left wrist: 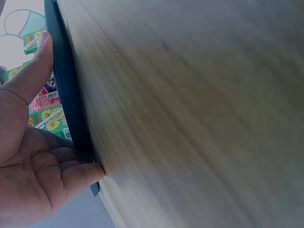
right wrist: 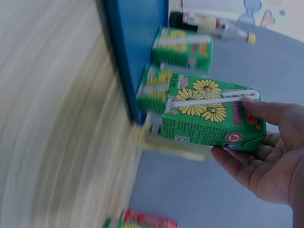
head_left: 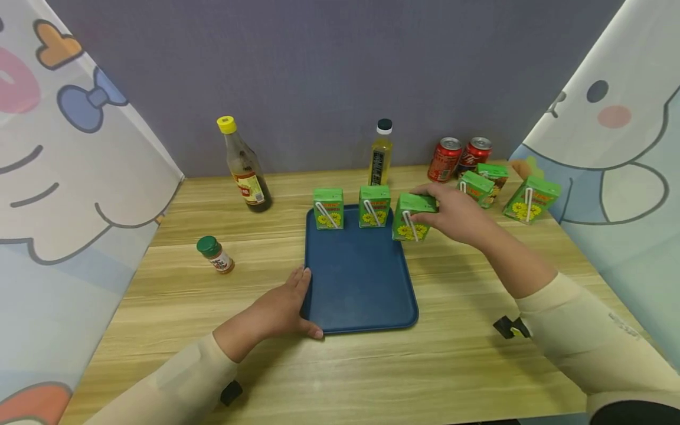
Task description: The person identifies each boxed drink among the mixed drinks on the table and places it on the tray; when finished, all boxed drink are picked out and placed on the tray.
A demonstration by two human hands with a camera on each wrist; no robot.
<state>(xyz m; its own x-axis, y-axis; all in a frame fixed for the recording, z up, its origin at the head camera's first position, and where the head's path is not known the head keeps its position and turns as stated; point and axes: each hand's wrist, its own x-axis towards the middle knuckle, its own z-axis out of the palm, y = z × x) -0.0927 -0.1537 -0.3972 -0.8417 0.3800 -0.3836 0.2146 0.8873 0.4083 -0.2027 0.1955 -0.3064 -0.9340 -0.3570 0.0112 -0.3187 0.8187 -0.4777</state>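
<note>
A green drink carton [head_left: 412, 219] with yellow flowers and a white straw is gripped by my right hand [head_left: 455, 213], at the tray's right back corner. In the right wrist view the thumb lies on the carton's [right wrist: 213, 111] front and the fingers are behind it. Two like cartons, one at the left [head_left: 329, 210] and one in the middle [head_left: 374, 208], stand upright along the back of the dark blue tray [head_left: 361, 277]. My left hand [head_left: 284, 307] touches the tray's left front edge, thumb and fingers spread, as the left wrist view also shows.
More green cartons [head_left: 531, 199] and two red cans [head_left: 445, 160] stand at the back right. Behind the tray is an oil bottle [head_left: 380, 154]. A sauce bottle [head_left: 248, 171] with a yellow cap and a green-capped spice jar [head_left: 216, 255] stand on the left.
</note>
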